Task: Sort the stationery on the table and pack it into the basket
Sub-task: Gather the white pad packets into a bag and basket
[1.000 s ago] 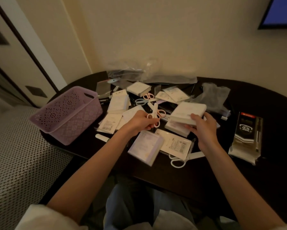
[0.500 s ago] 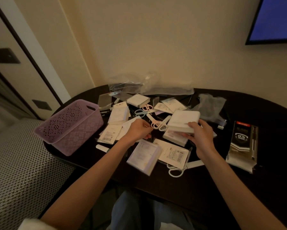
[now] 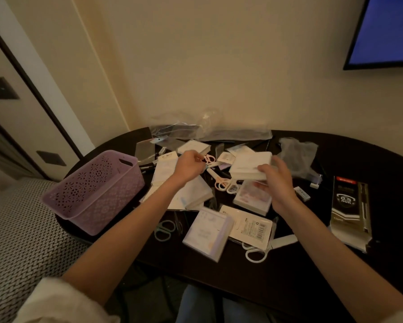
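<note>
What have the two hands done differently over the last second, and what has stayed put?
The left hand let go of the pink scissors, which now lie on the table, and reached further back toward another small pair by the far packets. The right hand still holds the white pad stack, raised a little. The purple basket and the pen pack have not moved.

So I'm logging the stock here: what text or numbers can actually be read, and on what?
"0.5 mm": on the dark pen box at the table's right.
Red tag at that box's top: blurred.
Barcode label on the white packet: too small to read.
Print on the notepad: too faint.
</note>
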Demonstrator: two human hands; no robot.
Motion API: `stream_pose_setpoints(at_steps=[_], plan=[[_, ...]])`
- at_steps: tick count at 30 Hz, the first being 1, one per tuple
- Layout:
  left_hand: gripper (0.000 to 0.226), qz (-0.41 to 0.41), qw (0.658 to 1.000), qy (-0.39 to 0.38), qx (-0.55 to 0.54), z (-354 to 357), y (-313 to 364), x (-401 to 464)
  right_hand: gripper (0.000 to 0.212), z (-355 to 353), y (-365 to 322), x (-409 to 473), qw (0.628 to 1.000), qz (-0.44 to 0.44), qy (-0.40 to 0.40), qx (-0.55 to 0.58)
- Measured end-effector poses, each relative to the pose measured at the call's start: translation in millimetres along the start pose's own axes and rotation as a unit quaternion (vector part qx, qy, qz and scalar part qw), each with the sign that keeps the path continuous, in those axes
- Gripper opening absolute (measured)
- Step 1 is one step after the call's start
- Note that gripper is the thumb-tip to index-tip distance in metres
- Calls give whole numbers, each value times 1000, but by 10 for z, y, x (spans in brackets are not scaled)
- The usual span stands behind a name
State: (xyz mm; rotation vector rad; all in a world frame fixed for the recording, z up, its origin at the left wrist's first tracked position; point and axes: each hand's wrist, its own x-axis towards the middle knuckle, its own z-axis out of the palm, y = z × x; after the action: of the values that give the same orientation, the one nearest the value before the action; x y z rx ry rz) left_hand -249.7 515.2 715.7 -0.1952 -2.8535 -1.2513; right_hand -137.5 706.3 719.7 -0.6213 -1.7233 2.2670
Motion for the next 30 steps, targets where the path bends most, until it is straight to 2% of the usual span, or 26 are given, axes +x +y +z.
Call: stream_pose_setpoints(at_steps=[2,5,9,15,20,22,25,30], plan=[[30,16,999,14,47,-38,39,245,60,102,-92,70,1000,-18,-3,-14],[42,69,987,49,133,-73,43,620,54,240,-222,194,999,-34,-14,-22],[57,152,940,117,284,-90,-59,1006,34,383,-335,371,999,-30,-17,-5],[76,209,896,89,383,-16,-225,1470,26,542,-349,613,1000,-16,-4,-8],[83,211,863,60,455,49,-272,1689,24,601,-322,741,1000,-9,0,-13],[81,207,854,52,474,76,-275,1718,23,604,-313,773,1000,-11,1,-12],[65,220,841,87,486,120,-302,1696,22,601,-299,797,1000,-10,-2,-6],[43,291,815,143,480,96,-325,1595,23,545,-308,764,1000,-9,-3,-3]])
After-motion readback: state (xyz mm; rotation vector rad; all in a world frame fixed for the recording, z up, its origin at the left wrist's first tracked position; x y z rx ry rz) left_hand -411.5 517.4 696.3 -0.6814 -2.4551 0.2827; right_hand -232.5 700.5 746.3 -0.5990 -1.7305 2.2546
